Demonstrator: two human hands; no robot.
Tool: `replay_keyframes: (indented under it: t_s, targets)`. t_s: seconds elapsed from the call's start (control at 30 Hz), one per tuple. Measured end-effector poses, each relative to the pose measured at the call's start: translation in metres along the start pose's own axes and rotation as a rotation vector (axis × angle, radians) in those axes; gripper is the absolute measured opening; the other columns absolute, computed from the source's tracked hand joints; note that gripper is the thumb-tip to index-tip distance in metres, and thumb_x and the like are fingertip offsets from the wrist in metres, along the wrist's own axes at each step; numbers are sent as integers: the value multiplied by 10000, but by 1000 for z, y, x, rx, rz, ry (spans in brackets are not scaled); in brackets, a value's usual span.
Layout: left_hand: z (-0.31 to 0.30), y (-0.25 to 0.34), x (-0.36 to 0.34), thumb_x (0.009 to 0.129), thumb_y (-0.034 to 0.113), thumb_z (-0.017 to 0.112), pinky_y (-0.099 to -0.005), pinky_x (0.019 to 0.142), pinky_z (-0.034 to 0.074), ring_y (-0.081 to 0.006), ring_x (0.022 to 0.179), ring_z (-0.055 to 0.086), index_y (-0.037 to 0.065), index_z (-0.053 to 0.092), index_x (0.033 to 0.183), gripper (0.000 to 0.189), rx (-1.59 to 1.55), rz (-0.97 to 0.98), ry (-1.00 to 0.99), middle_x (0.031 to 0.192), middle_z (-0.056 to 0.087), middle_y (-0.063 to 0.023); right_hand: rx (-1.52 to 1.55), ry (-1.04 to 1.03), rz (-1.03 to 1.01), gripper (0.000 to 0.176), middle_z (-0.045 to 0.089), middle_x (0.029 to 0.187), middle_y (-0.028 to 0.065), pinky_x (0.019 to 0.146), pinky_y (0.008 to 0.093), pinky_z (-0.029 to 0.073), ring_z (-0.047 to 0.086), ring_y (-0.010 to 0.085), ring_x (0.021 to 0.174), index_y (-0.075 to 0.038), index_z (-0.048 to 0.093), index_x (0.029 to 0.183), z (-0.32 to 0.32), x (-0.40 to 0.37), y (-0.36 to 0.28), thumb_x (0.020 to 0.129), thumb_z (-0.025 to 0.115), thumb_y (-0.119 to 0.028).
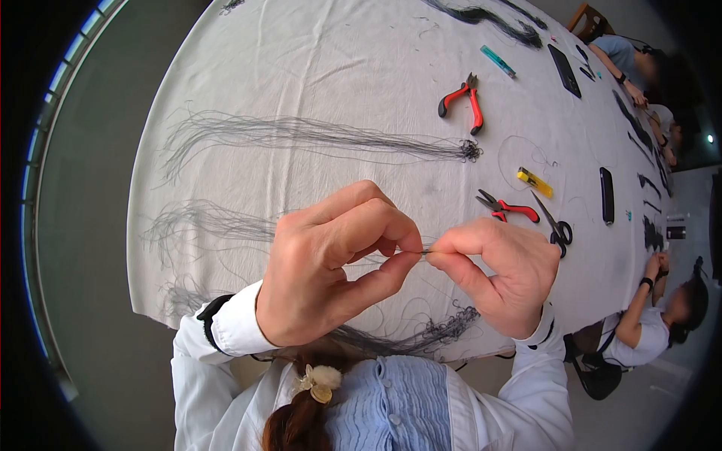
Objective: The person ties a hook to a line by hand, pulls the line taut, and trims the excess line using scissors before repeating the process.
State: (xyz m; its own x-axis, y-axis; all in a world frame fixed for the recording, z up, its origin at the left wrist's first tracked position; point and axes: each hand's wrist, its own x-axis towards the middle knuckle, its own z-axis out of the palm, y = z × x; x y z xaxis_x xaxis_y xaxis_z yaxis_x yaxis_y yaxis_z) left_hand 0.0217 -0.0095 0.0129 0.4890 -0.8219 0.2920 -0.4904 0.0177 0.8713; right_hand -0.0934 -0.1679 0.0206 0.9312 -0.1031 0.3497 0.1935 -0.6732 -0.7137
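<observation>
My left hand (342, 263) and my right hand (500, 274) meet over the table, each with thumb and forefinger closed in a pinch. Between their fingertips runs a short bit of thin dark strand (426, 252); its exact kind is too small to make out. Beyond my hands lies a long bundle of thin grey strands (331, 135), gathered into a dark, curly knotted end on the right. A second bundle (203, 222) is partly hidden behind my left hand. Nearest my body, a third, more tangled bundle (421, 338) lies along the table edge, partly covered by my left hand and forearm.
Right of my hands lie red-handled pliers (511, 210), black scissors (559, 229) and a yellow lighter (535, 183). Farther off are more pliers (474, 105), a teal lighter (499, 62) and black phones (565, 71). Other people (647, 319) sit along the white-covered table's far right side.
</observation>
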Motion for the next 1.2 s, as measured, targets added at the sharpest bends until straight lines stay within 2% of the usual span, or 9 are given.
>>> replay_keyframes:
  t_s: [0.13, 0.2, 0.27, 0.43, 0.7, 0.77, 0.93, 1.1, 1.2]
  targets:
    - [-3, -1, 1, 738, -32, 657, -180, 511, 370, -45, 635, 482, 16, 591, 764, 85, -186, -170, -59, 731, 538, -17, -284, 129, -369, 151, 606, 684, 61, 469, 235, 468, 602, 164, 576, 5, 597, 799, 7, 0, 13, 701, 710, -14]
    - [-5, -3, 1, 749, -21, 663, -173, 530, 376, -40, 650, 480, 14, 591, 773, 83, -275, -254, -89, 742, 542, -14, -283, 152, -382, 149, 603, 682, 61, 464, 238, 464, 598, 165, 567, 8, 598, 800, 9, 1, 14, 704, 710, -13]
    - [-6, -6, 1, 770, 15, 686, -163, 589, 396, -30, 674, 487, 10, 597, 798, 93, -642, -479, -150, 775, 553, -6, -283, 177, -395, 147, 599, 679, 61, 460, 241, 461, 594, 167, 559, 11, 599, 801, 8, 2, 12, 707, 710, -12]
    - [-9, -7, 1, 777, 32, 702, -174, 623, 414, -36, 687, 507, 4, 611, 829, 109, -550, -430, -141, 799, 577, -12, -85, 88, -77, 109, 596, 628, 51, 441, 238, 427, 578, 153, 508, -14, 600, 779, 1, 3, 4, 732, 699, -13]
    - [-6, -7, 1, 782, 25, 691, -181, 617, 421, -44, 714, 537, -2, 613, 824, 92, -432, -377, -113, 807, 590, -29, 55, 61, 32, 86, 612, 630, 52, 459, 228, 430, 590, 130, 515, -15, 603, 764, 4, 1, 5, 751, 688, -13]
    - [-3, -12, 0, 808, 60, 656, -171, 507, 358, -10, 605, 462, 5, 627, 849, 75, -385, -222, -79, 707, 570, 15, 107, 47, 81, 73, 620, 638, 56, 471, 220, 439, 596, 116, 527, -8, 605, 766, 4, 1, 5, 763, 677, -8]
    - [-5, -11, 0, 827, 63, 638, -160, 531, 382, -7, 630, 484, -11, 615, 858, 83, -505, -319, -127, 730, 588, 5, 389, -17, 236, 34, 621, 636, 52, 512, 206, 463, 598, 76, 569, 17, 615, 791, 2, 1, 4, 805, 640, -2]
    - [-7, -10, 0, 841, 65, 624, -158, 556, 404, -10, 652, 503, -21, 604, 880, 96, -538, -345, -160, 741, 594, -2, 314, -11, 195, 43, 614, 629, 46, 503, 201, 454, 594, 75, 563, 12, 611, 787, 3, 1, 6, 801, 648, -6]
    - [-8, -4, 2, 820, 40, 641, -188, 651, 432, -59, 727, 539, -12, 607, 831, 63, -613, -481, -155, 805, 584, -29, 213, 9, 133, 60, 614, 633, 48, 485, 207, 445, 590, 88, 550, 5, 608, 785, 3, 2, 6, 783, 666, -11]
